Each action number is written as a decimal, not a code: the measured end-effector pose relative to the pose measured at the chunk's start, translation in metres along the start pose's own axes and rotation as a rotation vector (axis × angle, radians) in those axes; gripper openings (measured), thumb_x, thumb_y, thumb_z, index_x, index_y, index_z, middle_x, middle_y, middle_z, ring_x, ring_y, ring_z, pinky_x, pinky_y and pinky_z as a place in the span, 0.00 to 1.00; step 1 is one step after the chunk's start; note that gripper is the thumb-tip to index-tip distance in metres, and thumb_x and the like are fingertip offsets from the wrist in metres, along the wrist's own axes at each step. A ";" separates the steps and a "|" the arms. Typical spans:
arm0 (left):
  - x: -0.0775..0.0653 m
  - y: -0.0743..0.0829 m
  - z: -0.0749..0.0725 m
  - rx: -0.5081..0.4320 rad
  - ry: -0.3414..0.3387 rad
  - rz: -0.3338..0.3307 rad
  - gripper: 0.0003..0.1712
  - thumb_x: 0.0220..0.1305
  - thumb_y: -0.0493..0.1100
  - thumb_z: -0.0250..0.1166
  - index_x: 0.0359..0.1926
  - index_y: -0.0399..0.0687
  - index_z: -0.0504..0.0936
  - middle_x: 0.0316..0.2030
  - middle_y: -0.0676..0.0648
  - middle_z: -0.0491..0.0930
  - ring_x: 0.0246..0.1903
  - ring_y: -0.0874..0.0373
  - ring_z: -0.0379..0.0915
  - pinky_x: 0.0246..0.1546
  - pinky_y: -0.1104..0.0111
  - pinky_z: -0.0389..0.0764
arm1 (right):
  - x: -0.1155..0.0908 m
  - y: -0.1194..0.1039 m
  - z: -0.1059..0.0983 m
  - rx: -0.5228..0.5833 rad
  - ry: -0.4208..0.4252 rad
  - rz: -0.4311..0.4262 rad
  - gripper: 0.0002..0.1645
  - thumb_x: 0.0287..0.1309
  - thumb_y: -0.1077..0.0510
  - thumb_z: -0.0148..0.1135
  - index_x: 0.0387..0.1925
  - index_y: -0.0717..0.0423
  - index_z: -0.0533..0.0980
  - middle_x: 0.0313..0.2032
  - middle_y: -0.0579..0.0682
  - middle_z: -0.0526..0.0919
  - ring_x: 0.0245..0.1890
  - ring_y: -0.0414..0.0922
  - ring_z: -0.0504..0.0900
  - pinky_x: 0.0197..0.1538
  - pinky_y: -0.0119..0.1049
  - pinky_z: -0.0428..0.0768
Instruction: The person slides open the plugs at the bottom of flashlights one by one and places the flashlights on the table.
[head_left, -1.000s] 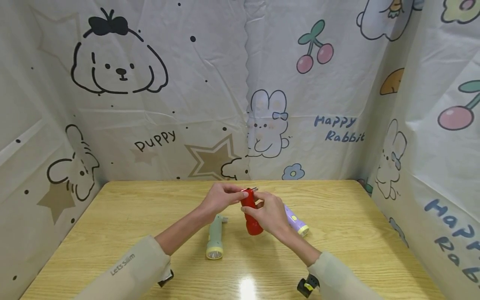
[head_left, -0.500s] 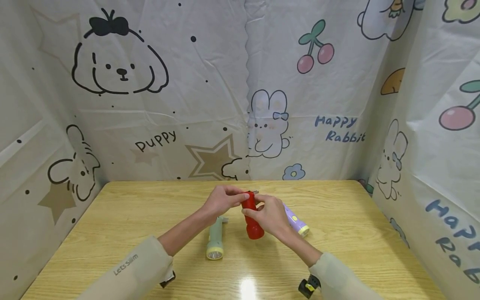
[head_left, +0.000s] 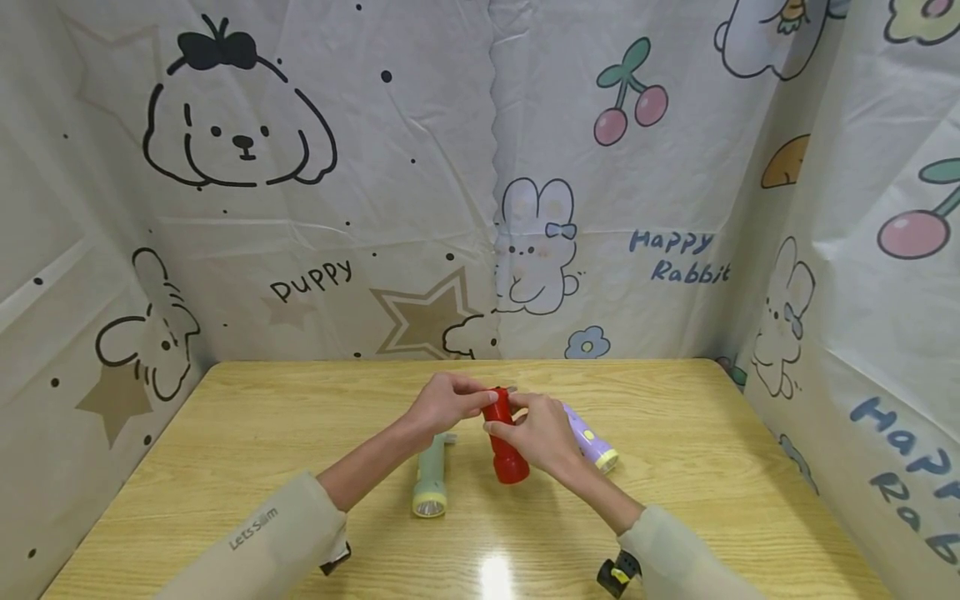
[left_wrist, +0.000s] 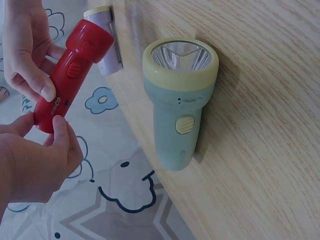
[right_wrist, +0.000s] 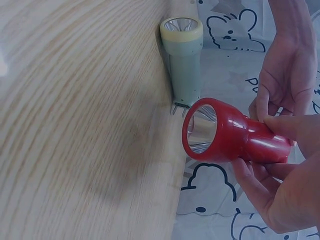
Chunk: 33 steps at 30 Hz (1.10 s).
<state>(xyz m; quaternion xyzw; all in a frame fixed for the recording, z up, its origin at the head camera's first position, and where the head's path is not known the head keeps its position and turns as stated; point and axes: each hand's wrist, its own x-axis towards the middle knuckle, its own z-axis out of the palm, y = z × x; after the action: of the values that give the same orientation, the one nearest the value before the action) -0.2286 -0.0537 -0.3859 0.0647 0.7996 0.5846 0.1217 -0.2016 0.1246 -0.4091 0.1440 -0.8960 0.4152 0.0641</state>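
Both hands hold a red flashlight (head_left: 510,468) above the middle of the table, its lamp head tilted down toward the front. At its tail end, my left hand (head_left: 441,408) pinches it between thumb and fingers. My right hand (head_left: 546,432) grips the barrel, with the thumb across it and the fingertips near the tail. A short bit of metal prong shows beside the tail in the head view. The slide switch and small print on the barrel face the left wrist view. In the right wrist view, the reflector of the red flashlight (right_wrist: 232,132) is visible.
A green flashlight (head_left: 431,475) with a cream lamp rim lies left of the hands, its two metal prongs sticking out. Right of them lies a purple flashlight (head_left: 591,442), partly behind the right hand. A printed cloth (head_left: 300,208) stands around the wooden table (head_left: 262,417).
Both hands have lowered the red flashlight slightly, and its lamp head is nearer the front. Less of its metal prongs shows beside the tail. The other two flashlights have stayed put.
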 end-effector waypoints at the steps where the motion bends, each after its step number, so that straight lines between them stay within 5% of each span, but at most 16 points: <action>1: 0.000 0.000 0.000 0.012 -0.004 -0.005 0.11 0.67 0.43 0.68 0.43 0.39 0.87 0.42 0.47 0.85 0.46 0.47 0.82 0.57 0.51 0.77 | 0.000 0.000 0.000 -0.001 -0.006 0.002 0.17 0.55 0.52 0.75 0.43 0.57 0.84 0.33 0.47 0.86 0.26 0.40 0.82 0.25 0.32 0.82; 12: 0.000 -0.001 0.002 0.077 -0.024 -0.026 0.10 0.68 0.43 0.66 0.39 0.40 0.88 0.43 0.46 0.83 0.44 0.48 0.81 0.53 0.53 0.78 | 0.001 0.005 0.000 0.030 -0.074 0.039 0.19 0.56 0.54 0.74 0.46 0.61 0.83 0.31 0.50 0.86 0.23 0.40 0.82 0.23 0.33 0.83; 33: 0.004 -0.009 0.006 0.109 -0.071 -0.072 0.12 0.69 0.43 0.66 0.41 0.37 0.87 0.47 0.43 0.82 0.44 0.51 0.81 0.56 0.52 0.78 | 0.001 0.012 0.003 0.015 -0.123 0.063 0.11 0.55 0.53 0.73 0.37 0.55 0.84 0.27 0.44 0.83 0.19 0.39 0.80 0.22 0.34 0.82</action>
<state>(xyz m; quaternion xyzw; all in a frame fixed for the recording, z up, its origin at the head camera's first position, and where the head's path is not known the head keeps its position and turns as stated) -0.2310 -0.0502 -0.3963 0.0633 0.8270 0.5329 0.1673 -0.2066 0.1293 -0.4199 0.1414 -0.8992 0.4139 -0.0055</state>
